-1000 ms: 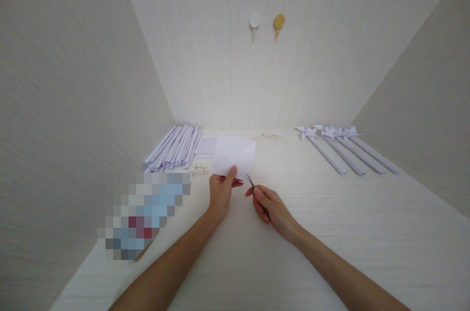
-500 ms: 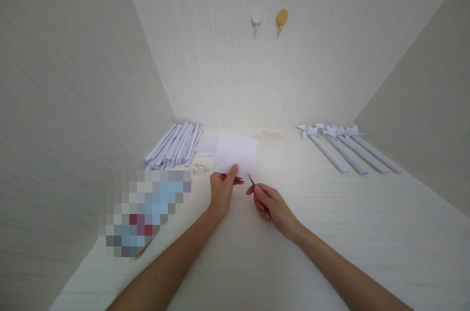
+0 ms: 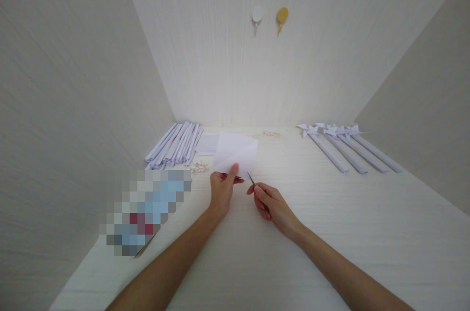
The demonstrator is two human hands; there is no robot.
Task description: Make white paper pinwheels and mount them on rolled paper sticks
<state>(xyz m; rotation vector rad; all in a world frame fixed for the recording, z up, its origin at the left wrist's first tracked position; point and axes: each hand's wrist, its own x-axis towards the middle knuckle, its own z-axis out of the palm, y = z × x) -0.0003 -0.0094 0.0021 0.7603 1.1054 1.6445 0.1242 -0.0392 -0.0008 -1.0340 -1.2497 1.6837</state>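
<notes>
My left hand (image 3: 222, 191) is closed on the lower edge of a white square sheet of paper (image 3: 237, 149), thumb on top and fingers underneath. Faint crease lines may run over the sheet, but I cannot tell clearly. In my right hand (image 3: 270, 201) is a pair of scissors (image 3: 251, 179); a slim dark pointed blade shows, its tip at the paper's lower right corner. My fingers mostly hide the handles. Behind the held sheet lies a stack of paper squares (image 3: 206, 145).
Rolled paper sticks (image 3: 179, 142) are piled at the left back. Several paper pinwheels (image 3: 330, 154) on sticks lie at the right back. Small pale pieces (image 3: 199, 167) sit left of the paper, with more pale bits (image 3: 270, 133) behind. A blurred-out box (image 3: 150, 213) lies left. Two hooks (image 3: 282, 16) hang on the wall.
Almost nothing differs. Both hands, the paper and the scissors keep nearly the same place; the view has shifted very slightly.
</notes>
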